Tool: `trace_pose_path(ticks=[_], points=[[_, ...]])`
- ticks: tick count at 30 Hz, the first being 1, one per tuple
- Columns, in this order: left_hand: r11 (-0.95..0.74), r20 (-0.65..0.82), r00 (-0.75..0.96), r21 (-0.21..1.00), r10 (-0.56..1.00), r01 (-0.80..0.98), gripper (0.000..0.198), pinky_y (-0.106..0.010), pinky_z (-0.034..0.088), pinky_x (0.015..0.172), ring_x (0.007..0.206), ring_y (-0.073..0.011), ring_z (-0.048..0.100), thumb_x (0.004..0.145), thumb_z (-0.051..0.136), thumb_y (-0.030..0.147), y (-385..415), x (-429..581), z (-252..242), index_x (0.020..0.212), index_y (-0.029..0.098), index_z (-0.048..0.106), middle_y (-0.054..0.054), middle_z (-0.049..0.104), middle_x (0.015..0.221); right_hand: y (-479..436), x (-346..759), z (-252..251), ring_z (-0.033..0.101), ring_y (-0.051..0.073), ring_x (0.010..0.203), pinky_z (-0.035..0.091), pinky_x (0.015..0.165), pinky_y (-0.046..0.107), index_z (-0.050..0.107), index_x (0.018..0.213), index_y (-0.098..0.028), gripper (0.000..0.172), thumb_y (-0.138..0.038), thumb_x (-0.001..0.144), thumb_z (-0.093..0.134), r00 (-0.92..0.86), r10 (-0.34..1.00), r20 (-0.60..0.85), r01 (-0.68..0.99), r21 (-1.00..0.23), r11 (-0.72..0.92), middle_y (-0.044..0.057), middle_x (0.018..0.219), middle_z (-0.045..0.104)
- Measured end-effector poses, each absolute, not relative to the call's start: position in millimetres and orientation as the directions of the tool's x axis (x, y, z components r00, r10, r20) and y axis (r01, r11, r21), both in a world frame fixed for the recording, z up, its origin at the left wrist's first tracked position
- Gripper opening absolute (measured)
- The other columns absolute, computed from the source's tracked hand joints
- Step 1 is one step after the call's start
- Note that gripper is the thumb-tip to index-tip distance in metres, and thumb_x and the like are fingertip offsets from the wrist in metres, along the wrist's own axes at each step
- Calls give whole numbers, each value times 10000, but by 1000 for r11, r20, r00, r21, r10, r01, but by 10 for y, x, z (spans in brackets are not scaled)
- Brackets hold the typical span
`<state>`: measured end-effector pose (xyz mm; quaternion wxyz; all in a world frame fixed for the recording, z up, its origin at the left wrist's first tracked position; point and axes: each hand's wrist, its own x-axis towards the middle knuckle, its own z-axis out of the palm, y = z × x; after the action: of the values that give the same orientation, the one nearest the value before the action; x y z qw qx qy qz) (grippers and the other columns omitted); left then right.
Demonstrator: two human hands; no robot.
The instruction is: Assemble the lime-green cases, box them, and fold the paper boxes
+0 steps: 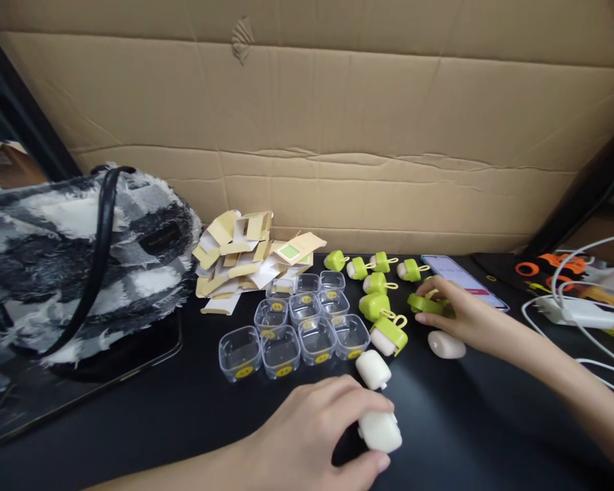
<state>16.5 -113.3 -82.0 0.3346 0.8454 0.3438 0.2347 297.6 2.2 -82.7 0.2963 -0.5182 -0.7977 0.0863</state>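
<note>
My left hand (327, 429) is closed around a small white rounded block (383, 432) near the front of the black table, thumb below it and fingers above. My right hand (450, 307) grips a lime-green cap (424, 304) at the right, its fingers bent over the top. Just below that hand lies a pale rounded block (446, 344). Another white block (373, 369), with a small tab, rests beyond my left hand. A green cap with a loop (396, 333) sits on a white block close by, and several more green-capped pieces (376, 306) stand behind it.
Several clear plastic cups (240, 353) with yellow stickers stand in rows mid-table. Behind them is a pile of small opened cartons (235, 256). A shaggy checked bag (82, 259) fills the left. A phone (463, 279), white charger cables (573, 312) and orange-handled scissors (527, 269) lie right.
</note>
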Motion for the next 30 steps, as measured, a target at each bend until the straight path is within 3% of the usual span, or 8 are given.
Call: trace_pose_path(ticks=[3, 6, 9, 13, 16, 20, 23, 30], points=[[-484, 212, 563, 782, 799, 393, 344, -274, 479, 705, 726, -180, 576, 732, 701, 181, -1147, 164, -822, 1063, 118, 630, -89, 675, 932, 33, 2962, -800, 651, 258, 701, 549, 647, 442, 507, 803, -258, 309, -506, 706, 663, -237, 866, 439, 738, -498, 455, 37, 791, 649], [-370, 212, 440, 875, 873, 312, 317, -295, 445, 719, 724, -169, 528, 725, 696, 200, -1147, 159, -827, 1025, 155, 604, -57, 640, 880, -1, 2923, -707, 635, 304, 880, 533, 782, 514, 500, 951, -275, 408, -535, 695, 684, -148, 838, 525, 688, -555, 468, 64, 929, 619], [-77, 71, 435, 997, 898, -3, 280, -290, 429, 733, 781, -157, 545, 756, 687, 231, -1121, 161, -867, 996, 192, 547, -39, 634, 907, -131, 2830, -608, 608, 308, 1027, 549, 837, 486, 526, 1082, -326, 418, -517, 738, 666, -130, 833, 538, 611, -618, 495, 78, 1085, 589], [235, 11, 553, 898, 833, -372, 363, -278, 429, 764, 878, -153, 590, 731, 774, 268, -1078, 176, -949, 959, 193, 502, -56, 653, 1000, -435, 2637, -592, 640, 251, 1067, 588, 839, 347, 481, 988, -345, 415, -476, 695, 744, -233, 817, 527, 430, -698, 573, 18, 1121, 640], [275, -4, 570, 878, 822, -392, 388, -242, 421, 736, 842, -115, 569, 714, 810, 267, -1076, 181, -951, 927, 183, 497, -25, 630, 962, -679, 2510, -638, 656, 208, 1039, 572, 876, 289, 438, 1068, -358, 523, -375, 687, 796, -354, 774, 524, 340, -699, 629, -4, 1095, 643], [251, -22, 539, 900, 842, -355, 399, -214, 404, 709, 780, -83, 538, 721, 810, 335, -1094, 186, -910, 892, 174, 488, 23, 590, 851, -902, 2403, -662, 646, 195, 1036, 547, 903, 248, 447, 1201, -329, 567, -284, 733, 764, -542, 655, 526, 432, -494, 754, 12, 1075, 626], [222, -31, 515, 924, 856, -313, 388, -224, 412, 708, 744, -75, 539, 764, 764, 392, -1100, 202, -917, 872, 162, 471, 24, 575, 833, -979, 2346, -665, 635, 191, 1039, 551, 874, 224, 450, 1189, -293, 547, -205, 741, 751, -670, 554, 494, 389, -403, 829, 31, 1066, 620], [192, -28, 468, 933, 883, -306, 402, -253, 419, 718, 768, -89, 532, 765, 758, 400, -1118, 234, -961, 884, 182, 441, 25, 572, 864, -1010, 2267, -829, 647, 202, 934, 573, 807, 278, 440, 1198, -250, 475, -214, 794, 686, -613, 552, 566, 375, -407, 833, 70, 1028, 590]])
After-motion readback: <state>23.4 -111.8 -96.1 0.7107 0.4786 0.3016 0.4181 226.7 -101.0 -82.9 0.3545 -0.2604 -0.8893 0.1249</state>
